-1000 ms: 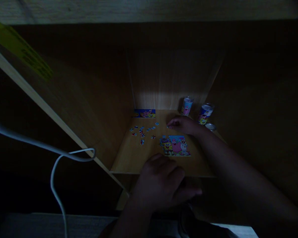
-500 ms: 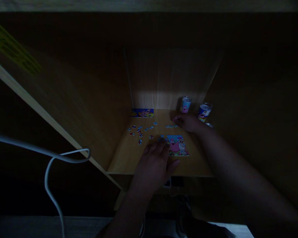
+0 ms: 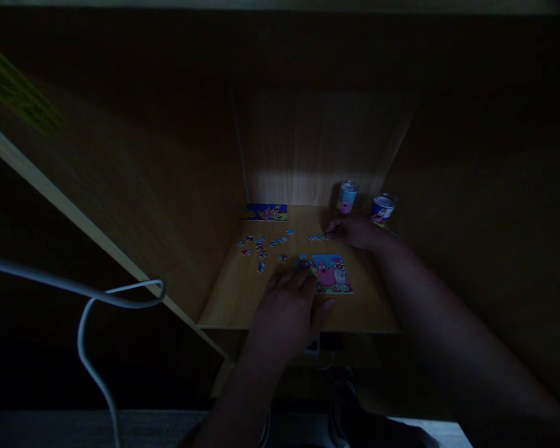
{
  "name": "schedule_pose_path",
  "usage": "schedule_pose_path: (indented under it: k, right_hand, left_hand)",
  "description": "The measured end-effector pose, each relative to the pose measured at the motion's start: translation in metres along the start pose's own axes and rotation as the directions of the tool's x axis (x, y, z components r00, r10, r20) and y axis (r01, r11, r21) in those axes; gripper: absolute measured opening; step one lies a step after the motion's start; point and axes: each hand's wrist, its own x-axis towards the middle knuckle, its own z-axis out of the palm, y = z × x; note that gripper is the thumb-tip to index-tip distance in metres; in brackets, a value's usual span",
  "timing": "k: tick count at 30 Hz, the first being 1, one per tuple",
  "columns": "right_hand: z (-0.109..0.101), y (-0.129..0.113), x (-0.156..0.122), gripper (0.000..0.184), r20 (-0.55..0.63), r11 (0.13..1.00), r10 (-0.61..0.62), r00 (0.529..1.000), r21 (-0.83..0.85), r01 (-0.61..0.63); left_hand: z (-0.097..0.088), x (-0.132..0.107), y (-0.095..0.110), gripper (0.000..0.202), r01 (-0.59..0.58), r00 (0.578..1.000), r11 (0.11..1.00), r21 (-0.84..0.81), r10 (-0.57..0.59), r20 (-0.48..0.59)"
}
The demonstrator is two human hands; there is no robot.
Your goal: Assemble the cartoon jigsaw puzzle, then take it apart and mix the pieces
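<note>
Colourful cartoon cardboard jigsaw part-built, small loose blue pieces unplaced; left hand flat on it, right hand grip unclear.

Partly built cartoon jigsaw lying flat, loose blue pieces scattered to its left

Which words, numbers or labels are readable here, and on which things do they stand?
No text can be read.
On the yellow strip: dark print, too blurred.
On the far tin and the near tin: cartoon pictures, lettering too small.
On the puzzle and the card: only cartoon figures show.
</note>
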Motion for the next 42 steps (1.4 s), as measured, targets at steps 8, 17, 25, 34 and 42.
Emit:
schedule_pose_path:
  k: [8,17,25,34,42]
  right_hand:
    - [0.004,0.004,0.002,0.009,-0.002,1.000,-0.017,1.000,-0.023,0.017]
    - [0.007,-0.014,0.003,0.012,0.008,0.997,-0.074,0.997,0.017,0.074]
    - [0.008,-0.021,0.003,0.016,0.004,0.990,-0.139,0.990,0.025,0.139]
    - [0.009,-0.016,0.004,0.040,-0.038,0.976,-0.016,0.999,-0.219,0.008]
    - [0.005,-0.009,0.001,0.022,0.071,0.982,-0.154,0.986,0.118,0.145]
  left_hand:
    - [0.000,0.000,0.000,0.039,0.005,1.000,1.000,0.003,-0.005,0.008]
    - [-0.002,0.002,0.001,0.035,0.003,1.000,1.000,0.001,-0.003,0.004]
    - [-0.001,0.002,0.000,0.034,0.009,1.000,1.000,0.000,-0.009,0.010]
    - [-0.001,0.002,0.001,0.036,0.004,1.000,1.000,0.016,-0.005,0.023]
    - [-0.003,0.001,0.002,0.034,0.025,0.999,0.999,0.028,-0.025,0.022]
